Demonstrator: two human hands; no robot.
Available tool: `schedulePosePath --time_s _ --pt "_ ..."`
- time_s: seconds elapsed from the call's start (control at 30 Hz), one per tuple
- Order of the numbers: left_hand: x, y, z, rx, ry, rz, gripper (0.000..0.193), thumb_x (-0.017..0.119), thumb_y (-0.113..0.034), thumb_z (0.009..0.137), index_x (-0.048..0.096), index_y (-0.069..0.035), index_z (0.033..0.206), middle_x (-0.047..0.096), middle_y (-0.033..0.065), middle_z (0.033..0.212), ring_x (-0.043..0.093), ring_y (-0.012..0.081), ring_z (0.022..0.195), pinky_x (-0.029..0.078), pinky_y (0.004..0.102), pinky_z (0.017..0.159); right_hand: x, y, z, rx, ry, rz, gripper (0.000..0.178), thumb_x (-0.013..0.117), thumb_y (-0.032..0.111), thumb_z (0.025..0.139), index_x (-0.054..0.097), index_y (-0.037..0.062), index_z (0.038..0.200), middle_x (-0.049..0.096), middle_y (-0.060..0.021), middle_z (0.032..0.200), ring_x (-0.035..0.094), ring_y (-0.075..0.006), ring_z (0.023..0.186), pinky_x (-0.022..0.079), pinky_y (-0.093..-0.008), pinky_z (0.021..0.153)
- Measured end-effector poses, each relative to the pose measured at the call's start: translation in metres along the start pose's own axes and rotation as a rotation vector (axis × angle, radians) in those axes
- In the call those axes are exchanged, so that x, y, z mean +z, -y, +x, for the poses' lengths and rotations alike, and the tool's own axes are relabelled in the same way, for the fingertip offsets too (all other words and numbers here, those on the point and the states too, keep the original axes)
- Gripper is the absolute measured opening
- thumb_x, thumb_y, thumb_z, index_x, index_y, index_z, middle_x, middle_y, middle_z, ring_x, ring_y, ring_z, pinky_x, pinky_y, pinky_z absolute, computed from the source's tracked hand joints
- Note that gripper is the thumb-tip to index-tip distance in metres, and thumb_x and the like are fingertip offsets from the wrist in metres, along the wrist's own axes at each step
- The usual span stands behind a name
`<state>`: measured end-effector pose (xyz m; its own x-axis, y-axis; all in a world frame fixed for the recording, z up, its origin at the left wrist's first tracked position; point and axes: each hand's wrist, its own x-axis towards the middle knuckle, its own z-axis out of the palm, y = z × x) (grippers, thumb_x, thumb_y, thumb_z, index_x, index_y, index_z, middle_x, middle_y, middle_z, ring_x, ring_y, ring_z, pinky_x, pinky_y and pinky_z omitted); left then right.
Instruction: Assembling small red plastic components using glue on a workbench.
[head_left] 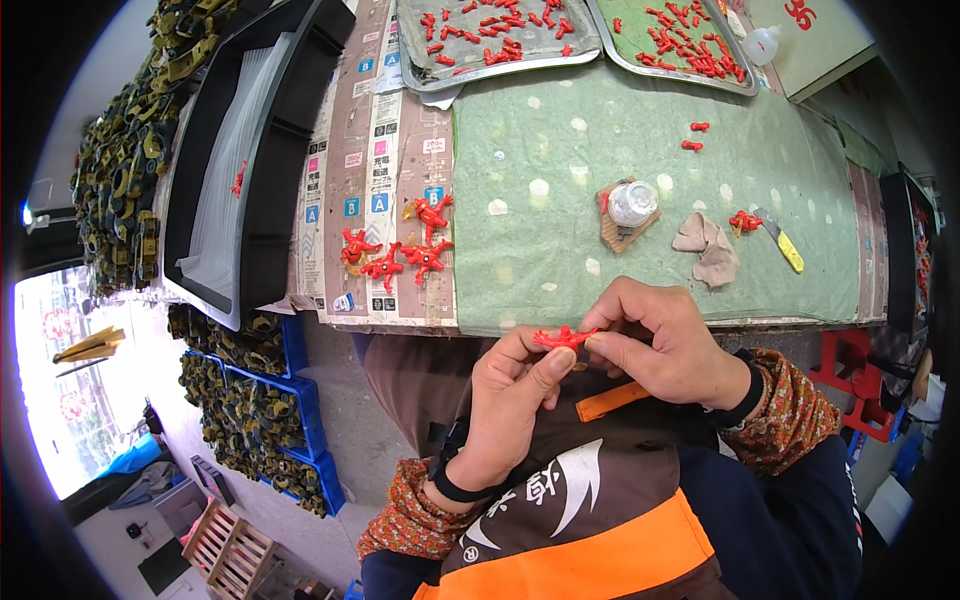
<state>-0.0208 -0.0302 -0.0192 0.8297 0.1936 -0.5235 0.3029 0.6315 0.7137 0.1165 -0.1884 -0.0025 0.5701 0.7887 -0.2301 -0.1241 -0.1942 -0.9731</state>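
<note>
Brown apron [640, 475] w/ an orange band [600, 550] is right up front. Just past it, near the table edge, a small red fig [563, 338] is held btwn both hands: L hand [505, 388] has thumb + fingers pinched on one end, R hand [668, 345] is closed on the other. On the green cloth [560, 250]: beige rag [708, 248], yellow-handled knife [788, 252] beside a red pc [743, 222], clear container [633, 203] on a brown block [612, 234]. Left: 4 red figs [425, 260]. Far side: 2 metal trays [520, 69] w/ tons of red pcs.
</note>
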Motion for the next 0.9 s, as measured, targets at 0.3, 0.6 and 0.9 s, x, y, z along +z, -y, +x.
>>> schedulePosePath --time_s 0.3,0.6,0.9 --pt "0.0003 0.0 -0.0002 0.001 0.001 0.013 0.012 0.07 -0.014 0.1 0.066 -0.005 0.108 0.07 0.0009 0.097 0.051 0.0042 0.068 0.042 0.0219 0.061 -0.0009 0.0005 -0.0009 -0.015 0.006 -0.021 0.007 0.067 0.001 0.095 0.064 -0.0002 0.101 0.069 -0.0044 0.079 0.065 -0.008 0.068 0.051 -0.0253 0.061" --pt "-0.0042 0.001 -0.0002 -0.027 0.032 -0.031 0.016 0.07 -0.016 0.101 0.065 -0.007 0.112 0.068 -0.0006 0.097 0.052 0.0046 0.071 0.044 0.0235 0.063 -0.004 0.0008 0.0011 0.01 0.057 0.005 0.009 0.068 0.003 0.095 0.063 0.0 0.102 0.069 -0.0055 0.082 0.064 -0.0088 0.072 0.051 -0.0262 0.064" --pt "-0.0007 -0.0085 -0.0047 -0.24 0.066 -0.334 0.018 0.064 -0.023 0.105 0.063 -0.009 0.116 0.064 -0.0018 0.098 0.052 0.0055 0.073 0.045 0.0238 0.066 -0.0068 0.0007 0.0051 -0.072 0.081 -0.052 0.018 0.068 0.005 0.097 0.063 0.0004 0.113 0.067 -0.0026 0.091 0.062 -0.0062 0.079 0.051 -0.0235 0.071"
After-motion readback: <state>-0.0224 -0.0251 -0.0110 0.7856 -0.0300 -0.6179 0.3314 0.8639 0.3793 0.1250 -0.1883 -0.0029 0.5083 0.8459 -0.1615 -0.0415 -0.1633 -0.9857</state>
